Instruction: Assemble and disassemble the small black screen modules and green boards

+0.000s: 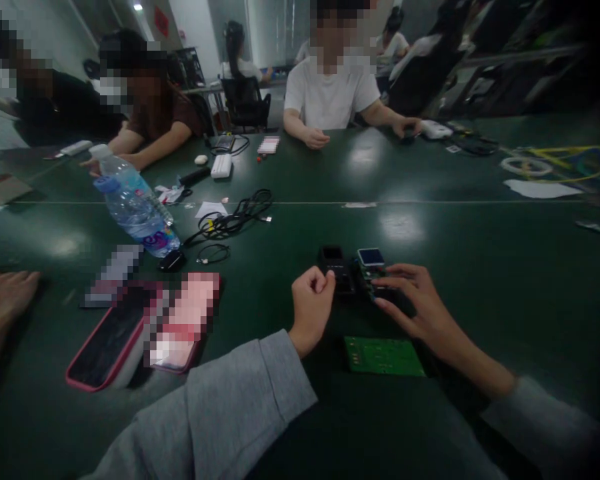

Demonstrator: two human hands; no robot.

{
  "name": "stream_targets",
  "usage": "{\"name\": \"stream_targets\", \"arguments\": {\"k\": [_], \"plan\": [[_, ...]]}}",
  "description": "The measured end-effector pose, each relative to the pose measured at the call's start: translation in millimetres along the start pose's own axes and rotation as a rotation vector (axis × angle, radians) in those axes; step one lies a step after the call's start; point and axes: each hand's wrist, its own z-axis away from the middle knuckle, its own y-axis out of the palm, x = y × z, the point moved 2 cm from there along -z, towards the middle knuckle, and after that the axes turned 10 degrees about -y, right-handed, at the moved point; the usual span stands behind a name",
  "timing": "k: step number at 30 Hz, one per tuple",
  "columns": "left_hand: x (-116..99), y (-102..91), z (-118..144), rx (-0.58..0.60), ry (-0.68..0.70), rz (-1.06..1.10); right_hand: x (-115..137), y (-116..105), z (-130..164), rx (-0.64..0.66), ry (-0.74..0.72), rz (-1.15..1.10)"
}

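Lying upright: screen module (371, 265), screen away, right hand (420, 307) touching.

On the dark green table there are one clear plastic water bottle (135, 207), two small black electronic modules (353, 267), one flat green circuit board (383, 355), and two phones in pink cases (140, 333).

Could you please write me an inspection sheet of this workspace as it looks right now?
Surface: dark green table, glossy.
Job's things: black module and small screen module side by side; green circuit board lies nearer.
Clutter: water bottle, pink-cased phone.
Hands: left hand curled at the black module; right hand fingers on the screen module.
Cables: black cable coiled loosely.
Surroundings: people seated across the table.
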Motion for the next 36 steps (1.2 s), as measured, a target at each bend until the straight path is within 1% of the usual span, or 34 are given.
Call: {"name": "stream_targets", "arguments": {"k": [3, 6, 13, 18, 26, 29, 33, 36], "plan": [[1, 0.1, 0, 0.024, -0.01, 0.012, -4, 1, 2, -0.008, -0.02, 0.042], [1, 0.0, 0, 0.026, -0.01, 0.018, -8, 2, 3, 0.01, -0.014, 0.073], [0, 0.1, 1, 0.039, -0.032, 0.037, -11, 2, 6, 0.026, -0.001, 0.08], [-2, -0.2, 1, 0.039, -0.054, 0.034, -10, 1, 5, 0.02, -0.004, 0.067], [0, -0.6, 0, 0.051, -0.048, 0.038, -6, 0, 2, 0.023, 0.004, 0.048], [3, -0.5, -2, 0.047, -0.021, 0.023, -3, 0, 0, 0.022, 0.001, 0.033], [7, -1.4, -5, 0.005, 0.005, -0.001, 1, 0, -2, -0.01, -0.005, -0.01], [8, -2.9, -7, -0.021, 0.021, -0.005, 3, -1, -3, -0.006, 0.006, -0.016]]}}
